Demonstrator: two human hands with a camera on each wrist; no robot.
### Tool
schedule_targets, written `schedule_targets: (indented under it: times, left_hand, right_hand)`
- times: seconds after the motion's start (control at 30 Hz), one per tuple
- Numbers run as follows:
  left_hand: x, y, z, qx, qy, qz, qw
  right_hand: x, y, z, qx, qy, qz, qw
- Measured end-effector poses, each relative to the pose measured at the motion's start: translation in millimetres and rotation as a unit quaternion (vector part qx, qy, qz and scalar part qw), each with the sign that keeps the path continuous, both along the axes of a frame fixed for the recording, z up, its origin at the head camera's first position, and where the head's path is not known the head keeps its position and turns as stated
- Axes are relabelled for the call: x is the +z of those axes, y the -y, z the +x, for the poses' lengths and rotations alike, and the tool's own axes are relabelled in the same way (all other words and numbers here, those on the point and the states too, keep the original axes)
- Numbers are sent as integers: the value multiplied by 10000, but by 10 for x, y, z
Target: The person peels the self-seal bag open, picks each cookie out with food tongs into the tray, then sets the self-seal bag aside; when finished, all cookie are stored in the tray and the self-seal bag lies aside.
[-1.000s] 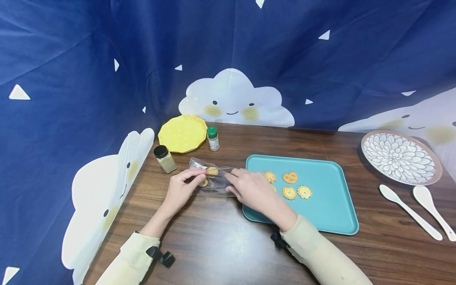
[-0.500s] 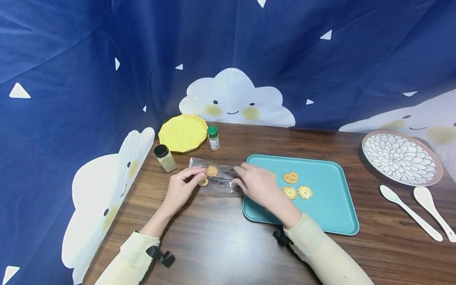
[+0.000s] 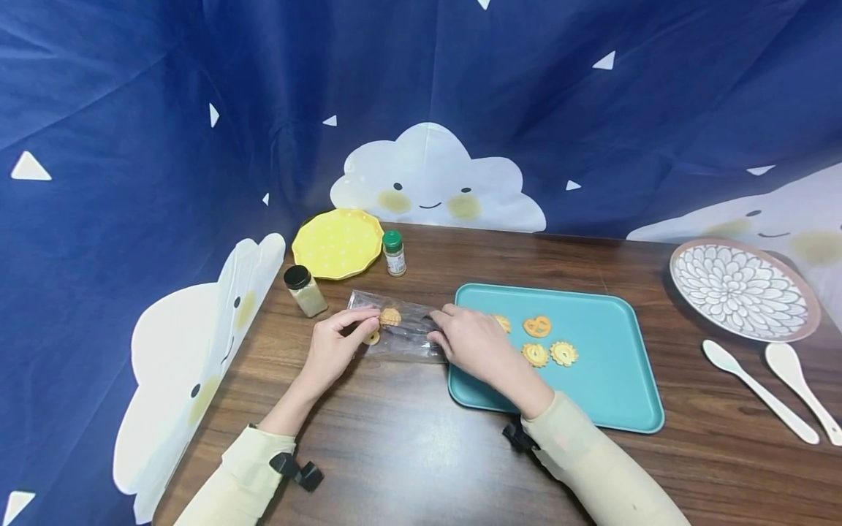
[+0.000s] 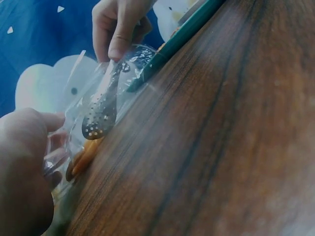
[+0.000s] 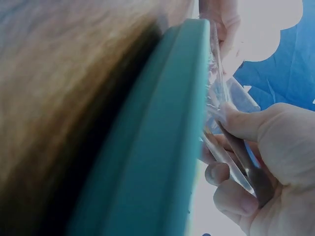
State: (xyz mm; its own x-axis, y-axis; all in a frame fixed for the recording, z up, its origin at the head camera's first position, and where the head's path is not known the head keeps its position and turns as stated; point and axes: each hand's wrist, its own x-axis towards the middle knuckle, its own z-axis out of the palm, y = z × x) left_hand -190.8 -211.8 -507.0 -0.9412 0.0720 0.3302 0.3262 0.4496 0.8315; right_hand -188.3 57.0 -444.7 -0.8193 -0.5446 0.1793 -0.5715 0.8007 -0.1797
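My left hand [image 3: 334, 345] pinches a clear plastic bag [image 3: 401, 343] along its left part, with a swirled cookie [image 3: 390, 316] and a small ring-shaped cookie [image 3: 373, 337] inside. My right hand [image 3: 479, 347] is at the bag's right end, over the tray's left edge. In it are metal tongs [image 5: 246, 160], their two arms running between thumb and fingers. A perforated tong head [image 4: 100, 118] shows within the bag in the left wrist view, close above the orange-brown cookies [image 4: 84, 158].
A teal tray [image 3: 605, 394] bears several cookies, one a pretzel shape [image 3: 536, 326]. A black-lidded jar [image 3: 305, 292], a green-capped shaker [image 3: 394, 253] and a yellow plate [image 3: 338, 245] stand back left. On the right are a patterned plate [image 3: 743, 292] and two white spoons [image 3: 756, 391].
My right hand has shifted slightly right, away from my left hand, and then stayed near the bag's right end. My left hand has kept its place on the bag; the cookies inside shifted slightly.
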Motion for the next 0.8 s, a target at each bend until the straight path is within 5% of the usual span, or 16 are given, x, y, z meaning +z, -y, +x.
schedule_targets:
  times: [0.53,0.8]
  left_hand:
    - [16,10,6,6,72,75,9999]
    - [2,-1,6,-31,55,138,9999]
  right_hand:
    - [155,-383,95,376,297,-196,9987]
    - [183,-631,89,245,417,-290,9984]
